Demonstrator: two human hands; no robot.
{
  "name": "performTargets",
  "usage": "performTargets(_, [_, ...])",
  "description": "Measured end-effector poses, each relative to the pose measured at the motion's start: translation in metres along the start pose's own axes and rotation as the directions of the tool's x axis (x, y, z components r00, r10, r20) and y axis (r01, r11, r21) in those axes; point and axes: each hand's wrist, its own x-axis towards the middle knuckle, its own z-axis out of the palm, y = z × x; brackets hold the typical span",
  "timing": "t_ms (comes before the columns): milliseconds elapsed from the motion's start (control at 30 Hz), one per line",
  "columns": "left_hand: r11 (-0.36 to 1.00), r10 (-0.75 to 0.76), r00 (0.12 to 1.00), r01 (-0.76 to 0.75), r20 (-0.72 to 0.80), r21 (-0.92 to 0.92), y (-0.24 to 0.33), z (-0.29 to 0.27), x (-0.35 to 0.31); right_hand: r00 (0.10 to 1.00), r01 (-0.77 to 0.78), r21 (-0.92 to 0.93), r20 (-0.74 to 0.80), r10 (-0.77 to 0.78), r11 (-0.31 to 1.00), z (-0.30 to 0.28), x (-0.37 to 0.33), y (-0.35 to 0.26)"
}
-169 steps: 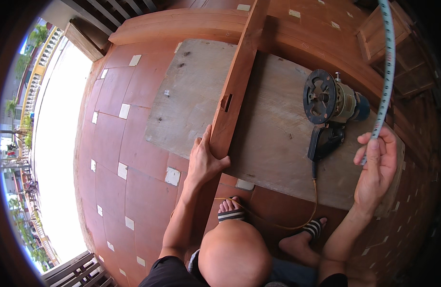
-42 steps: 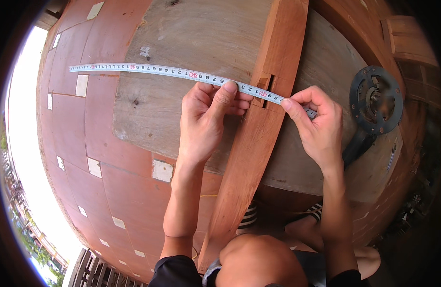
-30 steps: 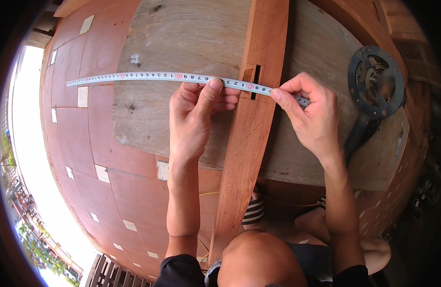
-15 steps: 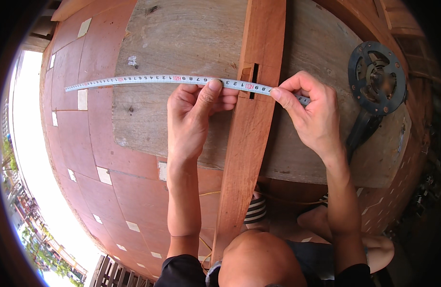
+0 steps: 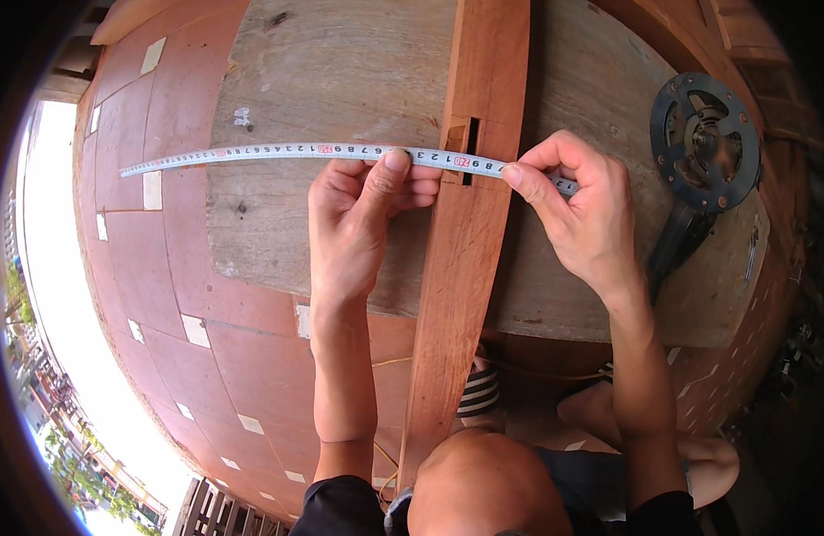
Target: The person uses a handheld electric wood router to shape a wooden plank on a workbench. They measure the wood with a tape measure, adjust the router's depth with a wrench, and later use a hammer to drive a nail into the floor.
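A measuring tape blade (image 5: 278, 152), white with dark markings, stretches crosswise over a reddish wooden beam (image 5: 470, 259). My left hand (image 5: 367, 201) pinches the blade between thumb and fingers just left of the beam. To the beam's right, my right hand (image 5: 577, 196) pinches the blade too, its fingers curled around a short end part. Between my hands the blade passes over a dark slot (image 5: 472, 134) cut into the beam. Past my left hand the blade runs out freely to the left, curving slightly down toward its far end. No tape case is visible.
Under the beam lies a weathered plywood board (image 5: 314, 98). On its right sits a round black metal part with a handle-like arm (image 5: 705, 147). Reddish floor tiles (image 5: 260, 357) with small pale squares extend left. A striped sandal strap (image 5: 479, 393) and a yellow cord (image 5: 390, 362) show below.
The view has shifted very slightly. Both hands keep their pinch on the tape blade, and its position over the slot is nearly the same.
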Motion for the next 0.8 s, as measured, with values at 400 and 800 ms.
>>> performTargets(400, [0.764,-0.146,0.969,0.239,-0.2,0.599,0.039,0.002,-0.09,1.0,0.009,0.006,0.002,-0.009,1.0,-0.067,-0.003,-0.057])
performTargets(800, [0.873,-0.313,0.92,0.377,-0.236,0.309,-0.026,0.026,-0.197,0.906,-0.333,-0.144,-0.322,0.274,0.932,-0.375,-0.074,0.017])
